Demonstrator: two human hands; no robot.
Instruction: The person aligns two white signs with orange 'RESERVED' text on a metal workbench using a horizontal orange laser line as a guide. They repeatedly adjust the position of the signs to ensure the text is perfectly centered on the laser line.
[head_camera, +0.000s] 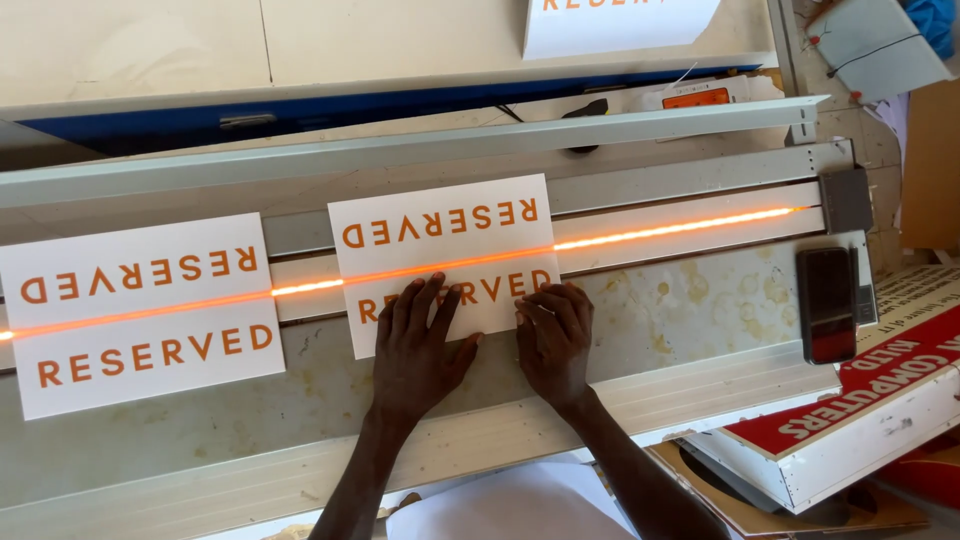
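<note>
So everything sits around the glowing orange heating strip that runs across the pale bench. At the far left, a white sign sheet with orange lettering lies over the strip, its lower half toward the person, its upper half upside down beyond the glow. There's a bare gap of bench between it and the next sheet, and a fair bit of stained, open surface below the strip out to the bench's near edge.

Next, the middle white sheet also straddles the strip. The left hand is flat on its lower half, fingers spread and straight, pressing down, not gripping anything. Just beside it, the right hand rests on the sheet's lower right corner with fingers curled under, knuckles up; can't tell if it pinches the edge. Both forearms come up from the bottom of the frame.

Right of the hands the strip runs bare to a grey end block. Just below that block lies a dark phone. Further right, off the bench, a red and white sign board leans at an angle.
</note>
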